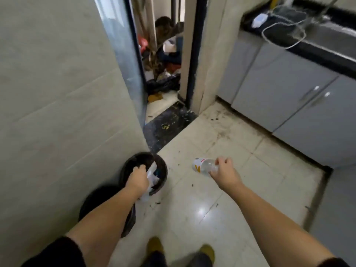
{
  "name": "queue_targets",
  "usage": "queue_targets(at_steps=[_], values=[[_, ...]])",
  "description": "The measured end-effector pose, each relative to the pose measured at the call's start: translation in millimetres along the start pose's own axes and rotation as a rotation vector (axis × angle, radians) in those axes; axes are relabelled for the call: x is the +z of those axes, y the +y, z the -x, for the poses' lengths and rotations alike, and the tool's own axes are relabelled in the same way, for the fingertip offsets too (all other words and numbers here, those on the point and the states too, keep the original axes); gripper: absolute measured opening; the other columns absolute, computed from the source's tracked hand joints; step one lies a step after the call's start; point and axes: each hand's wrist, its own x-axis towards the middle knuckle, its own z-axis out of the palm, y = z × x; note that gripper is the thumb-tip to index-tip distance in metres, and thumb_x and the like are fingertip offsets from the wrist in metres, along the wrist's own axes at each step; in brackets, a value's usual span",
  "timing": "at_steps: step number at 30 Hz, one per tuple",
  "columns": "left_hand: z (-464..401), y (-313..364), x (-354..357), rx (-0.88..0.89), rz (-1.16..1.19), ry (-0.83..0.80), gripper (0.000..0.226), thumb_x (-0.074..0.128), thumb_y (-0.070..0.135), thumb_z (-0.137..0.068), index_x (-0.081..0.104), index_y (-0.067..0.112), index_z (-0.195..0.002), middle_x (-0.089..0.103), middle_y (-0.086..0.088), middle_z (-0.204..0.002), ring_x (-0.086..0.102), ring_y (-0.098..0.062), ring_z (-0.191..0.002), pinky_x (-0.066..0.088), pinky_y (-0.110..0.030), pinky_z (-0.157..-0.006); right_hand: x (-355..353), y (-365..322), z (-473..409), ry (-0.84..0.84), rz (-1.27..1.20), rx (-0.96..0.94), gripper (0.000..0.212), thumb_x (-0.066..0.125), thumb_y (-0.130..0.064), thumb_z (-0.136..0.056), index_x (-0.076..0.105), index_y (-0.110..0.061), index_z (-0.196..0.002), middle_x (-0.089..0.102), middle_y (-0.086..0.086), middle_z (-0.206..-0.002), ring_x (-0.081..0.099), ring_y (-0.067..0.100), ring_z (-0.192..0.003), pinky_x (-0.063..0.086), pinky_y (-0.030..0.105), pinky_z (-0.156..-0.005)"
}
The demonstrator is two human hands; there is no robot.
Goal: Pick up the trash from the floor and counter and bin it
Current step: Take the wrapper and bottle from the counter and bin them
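A small round black bin (161, 166) with a dark liner stands on the floor against the tiled wall. My left hand (137, 179) reaches down into it, fingers closed on crumpled white paper (153, 175) at the bin's mouth. To the right of the bin, above the floor tiles, my right hand (224, 170) grips a clear plastic bottle (203, 165) by its neck. The bottle has a white label with yellow marks and lies nearly level, its base pointing left toward the bin.
A second black bin (90, 201) sits nearer to me, partly under my left forearm. Dark crumbs (217, 120) dot the floor. Grey cabinets (289, 93) under a black counter (312, 49) line the right. A doorway (163, 60) ahead shows piled clutter.
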Motion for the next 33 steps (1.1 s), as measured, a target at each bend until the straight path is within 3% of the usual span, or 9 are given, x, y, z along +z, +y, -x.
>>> queue_targets(at_steps=[4,7,9,13,17,21,25,29,33], values=[[-45,-59,36,-0.140,0.118,-0.020,0.031,0.056,0.011,-0.090,0.047,-0.009,-0.111,0.053,-0.031,-0.122,0.054,-0.043,-0.111,0.044,-0.043,-0.092,71,-36,-39,-0.041,0.051,-0.066,0.040,0.059,-0.028,-0.090,0.044,-0.005,-0.118,0.040,0.018,-0.119,0.057,0.039,-0.077,0.047,0.038,-0.068],[-90,-66,77,-0.131,0.134,-0.063,0.034,0.055,0.016,-0.092,0.048,-0.006,-0.117,0.052,-0.026,-0.124,0.052,-0.040,-0.114,0.044,-0.042,-0.095,125,-42,-79,-0.053,0.051,-0.077,0.042,0.061,-0.028,-0.089,0.044,-0.004,-0.118,0.041,0.018,-0.119,0.060,0.041,-0.083,0.042,0.034,-0.065],[-130,-61,110,-0.094,0.160,-0.071,0.035,0.048,0.012,-0.095,0.046,-0.003,-0.126,0.051,-0.020,-0.126,0.049,-0.037,-0.117,0.043,-0.041,-0.099,163,-42,-109,-0.061,0.003,-0.074,0.039,0.062,-0.026,-0.087,0.044,-0.005,-0.115,0.041,0.017,-0.118,0.059,0.040,-0.080,0.048,0.038,-0.068],[-226,-70,200,-0.127,0.180,0.042,0.050,0.051,0.025,-0.093,0.037,0.002,-0.135,0.050,-0.015,-0.130,0.047,-0.030,-0.123,0.042,-0.037,-0.106,237,-27,-172,-0.061,-0.028,-0.114,0.037,0.063,-0.028,-0.087,0.044,-0.009,-0.112,0.039,0.011,-0.118,0.057,0.031,-0.078,0.053,0.040,-0.072],[-291,-84,275,-0.263,0.314,0.009,0.042,0.051,0.009,-0.091,0.040,-0.001,-0.131,0.041,-0.025,-0.136,0.045,-0.040,-0.123,0.041,-0.045,-0.102,297,6,-222,-0.073,-0.061,-0.193,0.037,0.065,-0.029,-0.087,0.044,-0.009,-0.110,0.034,0.002,-0.112,0.050,0.020,-0.080,0.049,0.031,-0.070],[-315,-98,335,-0.327,0.318,-0.036,0.054,0.056,0.025,-0.091,0.037,0.003,-0.136,0.038,-0.024,-0.139,0.041,-0.040,-0.127,0.040,-0.048,-0.106,322,32,-245,-0.088,-0.093,-0.204,0.036,0.068,-0.027,-0.085,0.045,-0.008,-0.104,0.030,-0.003,-0.106,0.048,0.017,-0.082,0.050,0.033,-0.072],[-301,-106,328,-0.318,0.348,0.021,0.055,0.048,0.034,-0.094,0.034,0.012,-0.142,0.035,-0.021,-0.146,0.034,-0.039,-0.134,0.037,-0.048,-0.108,309,32,-247,-0.096,-0.092,-0.219,0.036,0.070,-0.023,-0.082,0.046,-0.005,-0.102,0.032,0.001,-0.105,0.046,0.018,-0.081,0.051,0.039,-0.074],[-262,-123,294,-0.314,0.293,0.040,0.049,0.043,0.032,-0.096,0.037,0.012,-0.140,0.039,-0.019,-0.144,0.036,-0.033,-0.133,0.038,-0.043,-0.106,284,-7,-234,-0.119,-0.089,-0.284,0.034,0.071,-0.023,-0.082,0.040,-0.015,-0.094,0.033,0.001,-0.105,0.048,0.019,-0.081,0.055,0.045,-0.074],[-209,-164,279,-0.436,0.273,-0.024,0.053,0.042,0.031,-0.096,0.030,0.013,-0.144,0.031,-0.015,-0.151,0.030,-0.032,-0.139,0.032,-0.043,-0.112,280,-63,-213,-0.225,-0.075,-0.419,0.032,0.069,-0.025,-0.083,0.044,-0.012,-0.097,0.035,0.000,-0.105,0.052,0.019,-0.081,0.057,0.047,-0.075]])
